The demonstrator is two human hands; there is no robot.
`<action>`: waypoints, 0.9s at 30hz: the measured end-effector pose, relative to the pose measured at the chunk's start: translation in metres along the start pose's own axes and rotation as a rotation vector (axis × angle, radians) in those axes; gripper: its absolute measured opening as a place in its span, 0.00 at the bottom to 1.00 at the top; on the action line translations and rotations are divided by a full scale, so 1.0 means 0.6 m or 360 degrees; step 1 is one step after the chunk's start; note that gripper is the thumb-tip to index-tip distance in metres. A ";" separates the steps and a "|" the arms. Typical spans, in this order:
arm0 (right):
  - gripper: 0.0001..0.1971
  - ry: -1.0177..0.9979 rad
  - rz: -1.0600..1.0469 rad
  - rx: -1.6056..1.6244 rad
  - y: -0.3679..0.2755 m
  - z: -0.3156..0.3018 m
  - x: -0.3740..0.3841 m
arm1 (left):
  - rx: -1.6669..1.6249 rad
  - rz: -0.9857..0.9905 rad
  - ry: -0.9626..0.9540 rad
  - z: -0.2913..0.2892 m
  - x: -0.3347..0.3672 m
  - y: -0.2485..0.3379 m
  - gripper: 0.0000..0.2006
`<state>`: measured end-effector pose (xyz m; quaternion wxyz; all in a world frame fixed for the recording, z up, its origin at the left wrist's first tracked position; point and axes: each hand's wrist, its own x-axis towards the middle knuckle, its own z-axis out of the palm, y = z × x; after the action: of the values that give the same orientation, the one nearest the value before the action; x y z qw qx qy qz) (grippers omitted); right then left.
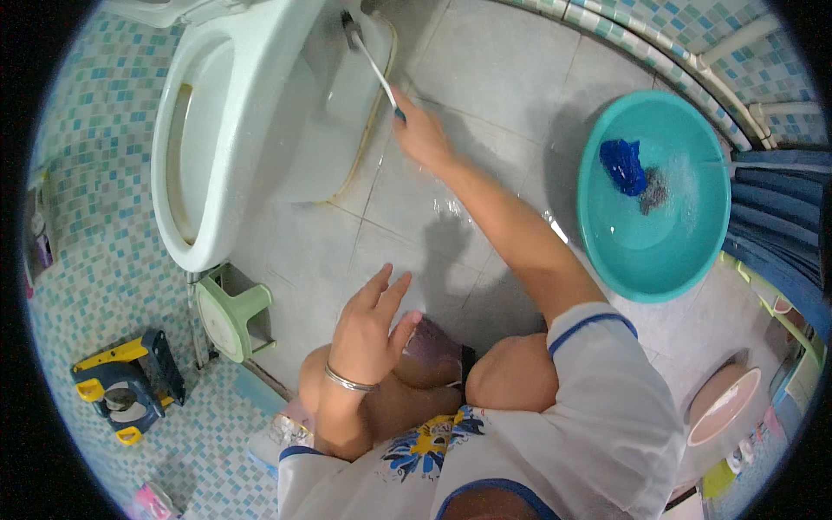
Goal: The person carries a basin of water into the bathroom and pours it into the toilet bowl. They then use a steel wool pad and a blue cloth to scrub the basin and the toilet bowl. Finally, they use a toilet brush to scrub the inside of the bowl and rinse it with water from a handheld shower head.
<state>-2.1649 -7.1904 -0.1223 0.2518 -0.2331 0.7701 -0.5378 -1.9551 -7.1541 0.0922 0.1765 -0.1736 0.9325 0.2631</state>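
My right hand point(420, 134) is closed round the white handle of a small brush point(376, 71). The brush's dark head touches, or is very near, the lower side of the white toilet point(286, 165), towards the back of its base. A brownish line runs along the foot of the toilet where it meets the floor. My left hand point(368, 334), with a silver bangle on the wrist, hangs above my bent knees. Its fingers are spread and it holds nothing.
At right stands a teal basin point(641, 260) of water with a crumpled blue item point(623, 166) and a dark grey scrubber point(653, 191). A green stool point(234, 312) is beside the toilet. A yellow and dark-blue frame point(130, 386) and a pink basin point(726, 406) flank me.
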 end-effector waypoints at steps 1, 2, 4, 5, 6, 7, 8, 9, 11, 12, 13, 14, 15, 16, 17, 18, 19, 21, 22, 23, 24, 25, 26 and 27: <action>0.25 0.0104 -0.0117 -0.0080 -0.021 -0.006 0.021 | -0.0003 0.0007 0.0008 -0.001 0.001 0.002 0.21; 0.24 0.0041 -0.0070 -0.0066 -0.030 0.000 0.035 | -0.0002 0.0012 0.0024 -0.001 0.009 -0.002 0.21; 0.25 -0.0049 0.0025 -0.0248 -0.038 0.013 0.028 | -0.0025 0.0020 0.0047 0.000 0.013 -0.005 0.21; 0.25 -0.0095 0.0070 -0.0340 -0.041 0.019 0.021 | -0.0036 0.0022 0.0061 0.001 0.012 -0.008 0.21; 0.25 -0.0096 0.0057 -0.0357 -0.031 0.024 0.015 | -0.0028 0.0028 0.0066 0.001 0.016 -0.009 0.21; 0.25 -0.0102 0.0041 -0.0369 -0.012 0.036 0.006 | -0.0018 0.0026 0.0071 0.001 0.017 -0.008 0.21; 0.25 -0.0108 0.0025 -0.0382 0.007 0.047 0.002 | -0.0007 0.0024 0.0077 0.000 0.017 -0.008 0.21; 0.25 -0.0088 -0.0017 -0.0285 0.031 0.054 -0.002 | -0.0005 0.0016 0.0078 0.001 0.015 -0.007 0.21; 0.26 -0.0045 -0.0099 -0.0090 0.068 0.063 -0.004 | 0.0000 0.0003 0.0078 0.003 0.015 -0.010 0.21; 0.26 -0.0052 -0.0076 -0.0002 0.057 0.048 0.004 | -0.0001 0.0022 0.0081 0.003 0.019 -0.011 0.21; 0.26 -0.0065 -0.0047 0.0090 0.026 0.022 0.010 | -0.0003 0.0033 0.0078 0.002 0.019 -0.010 0.21; 0.26 -0.0111 0.0017 0.0186 -0.002 0.009 0.006 | -0.0006 0.0028 0.0065 0.001 0.008 -0.007 0.21; 0.25 -0.0148 0.0087 0.0274 -0.027 -0.005 0.003 | -0.0014 0.0017 0.0055 0.003 0.000 -0.007 0.21; 0.25 -0.0192 0.0163 0.0356 -0.051 -0.015 0.016 | -0.0013 0.0020 0.0059 0.004 0.003 -0.009 0.21; 0.25 -0.0236 0.0238 0.0438 -0.062 -0.020 0.023 | -0.0012 0.0023 0.0064 0.005 0.006 -0.010 0.21; 0.25 -0.0203 0.0182 0.0329 -0.039 -0.006 0.023 | -0.0005 0.0020 0.0070 0.004 0.009 -0.011 0.21; 0.25 -0.0170 0.0125 0.0216 0.003 0.017 0.019 | -0.0002 0.0018 0.0079 0.003 0.012 -0.009 0.22; 0.25 -0.0304 0.0236 0.0165 0.022 0.020 0.004 | -0.0012 -0.0015 0.0077 0.002 0.015 -0.013 0.22; 0.25 -0.0459 0.0410 0.0225 0.009 -0.006 -0.021 | -0.0025 -0.0034 0.0060 0.001 0.015 -0.015 0.22; 0.25 -0.0611 0.0584 0.0284 0.004 -0.023 -0.032 | -0.0038 -0.0050 0.0044 0.000 0.018 -0.013 0.22; 0.25 -0.0497 0.0416 0.0302 0.011 -0.018 -0.030 | -0.0020 -0.0031 0.0045 0.001 0.016 -0.011 0.22; 0.25 -0.0384 0.0249 0.0319 0.022 -0.008 -0.023 | -0.0001 -0.0014 0.0044 0.000 0.014 -0.010 0.22; 0.25 -0.0272 0.0083 0.0335 0.030 0.001 -0.013 | 0.0017 0.0003 0.0044 0.001 0.013 -0.010 0.22; 0.25 -0.0232 0.0072 0.0289 0.022 0.011 -0.008 | 0.0006 -0.0006 0.0038 0.003 0.002 -0.010 0.22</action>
<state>-2.1583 -7.1881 -0.1358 0.3393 -0.2302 0.7029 -0.5812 -1.9535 -7.1582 0.0877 0.1662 -0.1782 0.9347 0.2588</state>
